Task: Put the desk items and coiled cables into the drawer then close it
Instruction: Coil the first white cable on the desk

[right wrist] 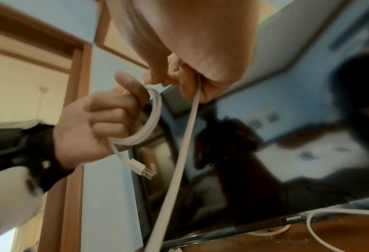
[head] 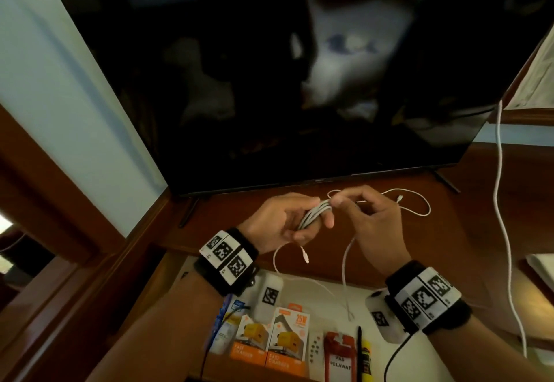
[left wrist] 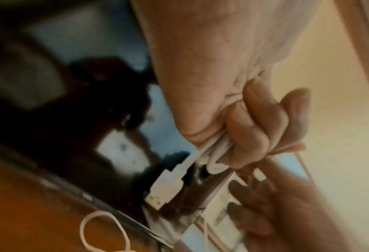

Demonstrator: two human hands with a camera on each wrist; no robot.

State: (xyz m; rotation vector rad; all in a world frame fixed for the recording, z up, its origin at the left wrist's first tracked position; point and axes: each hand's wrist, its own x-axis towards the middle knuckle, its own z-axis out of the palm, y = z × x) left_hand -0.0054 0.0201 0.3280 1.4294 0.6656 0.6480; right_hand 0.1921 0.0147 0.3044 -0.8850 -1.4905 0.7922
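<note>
Dark television [head: 269, 67] at back of wooden table [head: 479, 202]. Left hand [head: 281, 220] in front of television, fingers [left wrist: 254, 129] curled round white cable coil [head: 314, 214], long axis slanting toward drawer [head: 329, 288]. Right hand [head: 371, 220] touching coil's upper end, fingers [right wrist: 187, 85] pinching loose run. Remaining slack right of coil, on table; right hand judged nearer.

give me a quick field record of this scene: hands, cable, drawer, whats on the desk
left hand: grips a coil of white cable
right hand: pinches the loose run of the same cable, at the coil
usb plug: hangs free below the coil
drawer: open, holds two orange charger boxes, a red tag, a pen
desk: cable tail lies looped on it
tv: stands at the back, off
</note>
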